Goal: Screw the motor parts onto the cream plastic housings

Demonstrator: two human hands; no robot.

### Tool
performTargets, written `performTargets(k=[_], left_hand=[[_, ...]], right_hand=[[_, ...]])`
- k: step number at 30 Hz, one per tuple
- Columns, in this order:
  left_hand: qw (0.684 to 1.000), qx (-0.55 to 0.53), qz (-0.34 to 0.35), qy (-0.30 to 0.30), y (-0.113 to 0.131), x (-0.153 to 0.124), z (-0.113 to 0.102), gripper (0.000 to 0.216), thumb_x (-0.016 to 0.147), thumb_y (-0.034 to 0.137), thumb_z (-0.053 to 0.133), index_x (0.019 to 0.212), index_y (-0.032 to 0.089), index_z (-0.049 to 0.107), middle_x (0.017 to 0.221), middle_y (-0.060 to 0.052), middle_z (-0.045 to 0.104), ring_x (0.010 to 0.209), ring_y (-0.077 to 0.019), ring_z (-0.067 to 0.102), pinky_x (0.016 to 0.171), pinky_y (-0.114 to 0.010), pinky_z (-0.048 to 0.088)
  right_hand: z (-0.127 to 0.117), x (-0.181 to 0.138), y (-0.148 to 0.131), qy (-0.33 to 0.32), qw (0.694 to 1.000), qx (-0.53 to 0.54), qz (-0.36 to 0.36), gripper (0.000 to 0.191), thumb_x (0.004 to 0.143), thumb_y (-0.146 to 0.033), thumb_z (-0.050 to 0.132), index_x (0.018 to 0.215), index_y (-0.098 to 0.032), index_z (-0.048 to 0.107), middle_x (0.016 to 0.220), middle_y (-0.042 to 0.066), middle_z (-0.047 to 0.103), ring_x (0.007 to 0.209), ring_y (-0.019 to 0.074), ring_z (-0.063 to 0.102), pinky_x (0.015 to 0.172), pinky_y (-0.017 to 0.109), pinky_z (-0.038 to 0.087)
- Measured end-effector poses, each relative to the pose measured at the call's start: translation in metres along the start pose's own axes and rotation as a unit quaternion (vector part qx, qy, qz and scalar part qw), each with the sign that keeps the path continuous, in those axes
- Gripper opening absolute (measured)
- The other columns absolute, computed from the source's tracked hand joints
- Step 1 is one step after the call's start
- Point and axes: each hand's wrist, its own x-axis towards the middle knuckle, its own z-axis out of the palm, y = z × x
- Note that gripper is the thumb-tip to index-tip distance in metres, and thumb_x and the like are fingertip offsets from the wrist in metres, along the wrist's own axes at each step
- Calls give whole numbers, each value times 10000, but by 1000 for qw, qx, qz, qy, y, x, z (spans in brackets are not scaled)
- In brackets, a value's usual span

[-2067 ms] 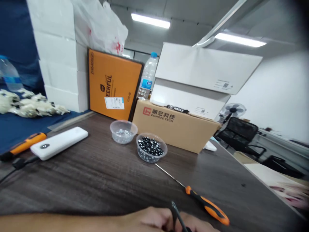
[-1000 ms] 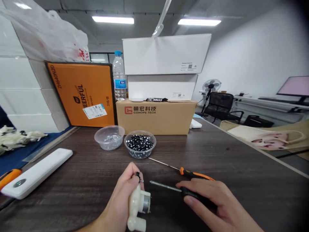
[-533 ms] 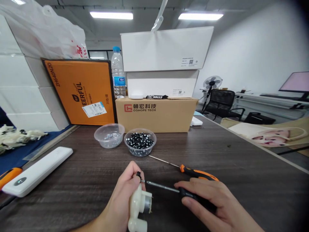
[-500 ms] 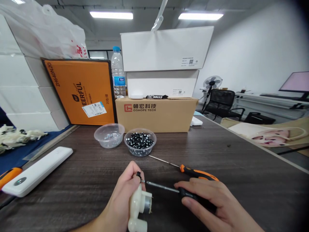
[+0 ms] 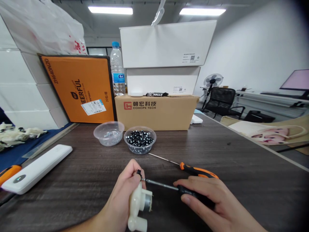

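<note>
My left hand (image 5: 122, 190) is closed around a cream plastic housing with a small metal motor (image 5: 147, 202) set in its side. At the top of the housing, by my thumb and forefinger, sits a small black part (image 5: 139, 173) with a screw (image 5: 143, 179) sticking out to the right. My right hand (image 5: 212, 199) grips the black handle of a screwdriver (image 5: 164, 185). Its shaft points left, and the tip is at or very near the screw; whether they touch I cannot tell. The palm side of my left hand is hidden.
Beyond my hands stand a clear bowl of black parts (image 5: 140, 149) and a clear bowl of small metal pieces (image 5: 106, 140). An orange-and-black screwdriver (image 5: 196, 170) lies close to my right hand. A white device (image 5: 45, 166) is at left; a cardboard box (image 5: 154, 119) stands behind.
The whole view has shifted slightly. My hands, the cream housing and the screwdriver hold nearly the same positions, with the screwdriver tip still beside the screw.
</note>
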Motion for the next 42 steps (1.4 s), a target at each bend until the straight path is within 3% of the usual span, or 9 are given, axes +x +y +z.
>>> performTargets(k=[12,17,19,23,28,31,34,37,42], left_hand=[[1000,16,6,-25,-4,-4,-4,277,905,386,679,804,201,499,641,59,528,500,-48,428,463,-119,376],[999,41,2,-13,-3,-5,-4,266,932,385,631,799,204,487,641,59,511,501,-52,415,470,-128,389],[999,42,6,-10,-3,-5,-4,257,931,370,627,798,206,482,635,61,507,499,-55,409,468,-129,386],[999,53,13,0,-2,-4,-5,233,942,358,608,809,208,489,633,59,507,501,-59,397,466,-131,375],[998,61,24,13,0,-3,-6,213,925,335,619,807,211,493,671,49,524,538,-74,431,492,-149,414],[998,61,27,17,1,-3,-5,207,930,348,606,818,215,494,692,45,524,558,-83,448,507,-159,435],[997,72,29,18,2,-4,-6,232,933,374,611,816,216,488,686,46,520,552,-84,441,498,-161,431],[997,73,28,15,1,-5,-8,227,937,366,610,822,218,482,686,51,517,543,-81,428,493,-161,427],[996,89,23,10,4,-4,-8,182,956,325,551,827,224,472,690,53,529,538,-81,438,482,-160,426]], right_hand=[[-2,2,-3,-46,999,17,12,185,939,-409,657,1049,-322,777,1026,27,817,910,261,781,732,303,659],[-6,0,2,-37,999,1,34,85,888,-352,667,941,-289,688,920,33,787,793,248,766,500,253,606],[-6,0,5,-29,999,8,14,157,923,-422,659,1000,-301,721,994,44,801,876,262,778,552,257,632],[-5,-1,7,-46,999,14,-5,215,984,-432,615,1124,-355,758,1094,15,809,1012,260,767,864,343,642],[-4,2,2,-44,992,80,85,168,837,-296,706,1005,-293,706,976,9,776,893,236,756,792,319,638],[-4,6,7,-6,984,124,129,141,749,-311,778,879,-273,739,940,20,773,896,261,742,794,351,616],[-4,9,12,-11,961,204,186,267,696,-412,874,885,-236,804,860,53,773,721,244,724,633,331,596],[-3,10,9,-57,903,334,265,362,734,-455,869,957,-207,726,639,-10,659,444,127,535,404,237,442],[-5,12,2,-91,829,478,275,380,798,-423,851,910,-237,539,620,-88,515,465,59,319,425,172,208]])
